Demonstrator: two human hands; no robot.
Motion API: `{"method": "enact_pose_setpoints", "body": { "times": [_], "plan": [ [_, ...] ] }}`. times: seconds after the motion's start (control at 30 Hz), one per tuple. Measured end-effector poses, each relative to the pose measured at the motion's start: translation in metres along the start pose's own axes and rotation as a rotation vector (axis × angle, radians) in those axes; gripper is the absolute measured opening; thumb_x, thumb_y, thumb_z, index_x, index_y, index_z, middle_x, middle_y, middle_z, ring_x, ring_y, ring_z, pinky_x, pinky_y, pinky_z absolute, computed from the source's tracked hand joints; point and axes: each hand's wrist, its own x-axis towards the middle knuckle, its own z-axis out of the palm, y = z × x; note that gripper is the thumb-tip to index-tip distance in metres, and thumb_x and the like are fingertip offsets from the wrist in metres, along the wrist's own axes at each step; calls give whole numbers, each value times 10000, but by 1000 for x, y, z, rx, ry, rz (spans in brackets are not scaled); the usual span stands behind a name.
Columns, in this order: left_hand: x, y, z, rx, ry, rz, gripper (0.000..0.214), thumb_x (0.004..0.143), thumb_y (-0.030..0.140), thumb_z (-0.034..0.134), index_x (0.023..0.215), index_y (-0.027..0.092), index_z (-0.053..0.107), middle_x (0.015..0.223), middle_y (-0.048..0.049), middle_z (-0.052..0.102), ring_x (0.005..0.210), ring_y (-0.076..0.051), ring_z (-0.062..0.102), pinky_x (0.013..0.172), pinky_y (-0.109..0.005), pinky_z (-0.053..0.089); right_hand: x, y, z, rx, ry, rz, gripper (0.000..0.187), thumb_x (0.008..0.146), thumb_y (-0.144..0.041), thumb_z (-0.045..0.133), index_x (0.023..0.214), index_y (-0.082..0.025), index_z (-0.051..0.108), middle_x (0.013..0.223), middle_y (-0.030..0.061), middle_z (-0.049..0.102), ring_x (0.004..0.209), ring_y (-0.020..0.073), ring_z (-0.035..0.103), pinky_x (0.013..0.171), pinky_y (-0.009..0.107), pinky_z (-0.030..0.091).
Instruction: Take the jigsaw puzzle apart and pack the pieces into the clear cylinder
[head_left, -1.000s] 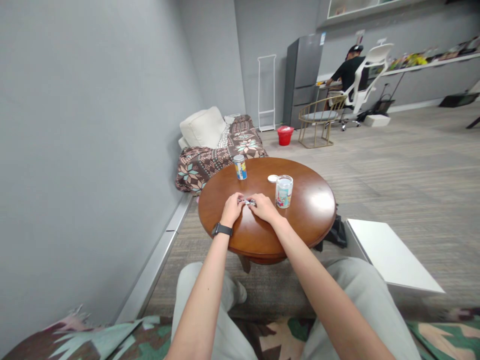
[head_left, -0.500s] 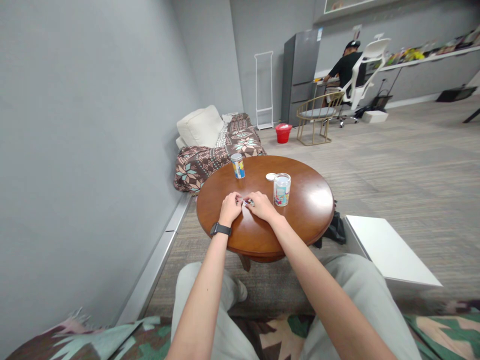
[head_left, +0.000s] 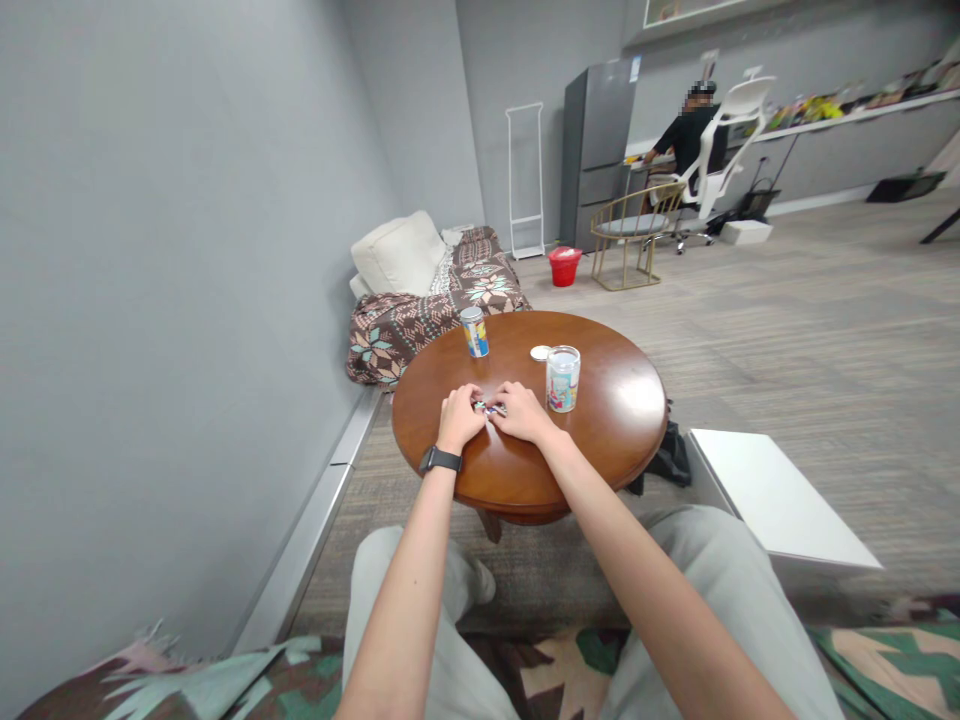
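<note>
My left hand [head_left: 459,418] and my right hand [head_left: 521,412] meet over the near middle of a round brown wooden table [head_left: 622,440]. Both pinch a small shiny object [head_left: 489,408] between the fingertips; it is too small to name. A black watch [head_left: 440,460] sits on my left wrist. Just right of my right hand stands an open clear jar with a printed label [head_left: 562,379]. Its white lid [head_left: 540,352] lies flat behind it. A small blue and yellow can [head_left: 474,332] stands at the table's far left.
A patterned blanket and white cushions [head_left: 420,290] lie by the grey wall beyond the table. A white box [head_left: 772,500] sits on the floor to the right. Farther back are a red bucket [head_left: 563,266], a gold chair [head_left: 634,232], a fridge [head_left: 596,150] and a seated person [head_left: 686,135].
Both hands stay together on the small object, with slight finger shifts. The view has drifted a little; nothing on the table has moved.
</note>
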Motion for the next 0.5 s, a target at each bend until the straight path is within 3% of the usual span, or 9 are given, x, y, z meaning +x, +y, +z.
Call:
{"method": "enact_pose_setpoints", "body": {
  "times": [0.3, 0.5],
  "plan": [
    [2, -5, 4, -162, -64, 77, 209, 752, 30, 562, 849, 212, 531, 840, -11, 628, 827, -175, 597, 867, -347, 482, -1, 1, 0, -14, 28, 42, 132, 858, -206, 613, 940, -195, 716, 1077, 87, 645, 1040, 244, 550, 898, 381, 434],
    [2, 0, 2, -309, 0, 146, 178, 770, 41, 534, 838, 200, 491, 896, -10, 531, 814, -130, 582, 776, -271, 525, 1, -3, -3, 58, 37, 52, 192, 948, -289, 544, 982, -191, 705, 1058, 86, 680, 1014, 220, 570, 914, 368, 429]
  ]
}}
